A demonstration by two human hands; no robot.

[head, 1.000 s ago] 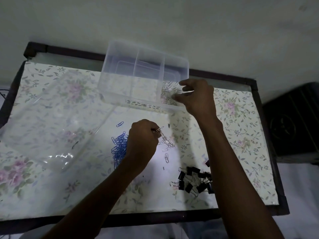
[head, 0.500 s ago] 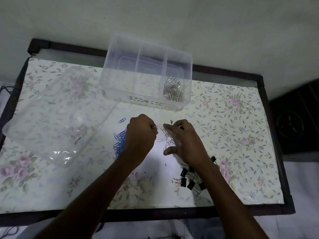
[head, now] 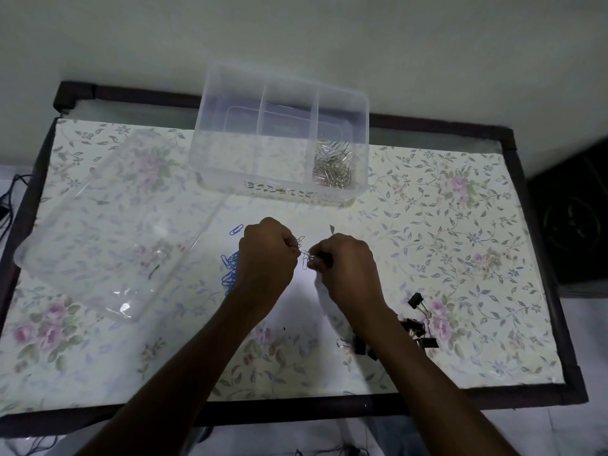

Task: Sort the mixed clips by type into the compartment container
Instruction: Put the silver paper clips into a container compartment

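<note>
Both hands are bunched up mid-table, knuckles facing the camera, fingertips nearly meeting. The left hand (head: 265, 258) has its fingers curled in and is pinching a few silver paper clips (head: 300, 242) that poke out past the fingertips. The right hand (head: 345, 263) is curled the same way and pinching another silver clip (head: 306, 258) that dangles between the two hands. How many clips each hand actually has, can't tell, too small and dim.

Just left of the left hand, partly hidden under it, there's a pile of blue paper clips (head: 230, 273) on the table, plus one loose blue clip (head: 236, 229) a bit farther back. Near-right, by the right forearm, is a scatter of black binder clips (head: 416, 327), some covered by the arm.

The clear compartment container (head: 230, 126) sits at the far edge, three sections side by side. The right-hand section holds a heap of sorted silver clips (head: 332, 166); the other two look bare as far as I can see. A clear plastic lid (head: 108, 222) lies flat on the left side. Everything's on a floral-covered table (head: 460, 225) with a dark frame.
</note>
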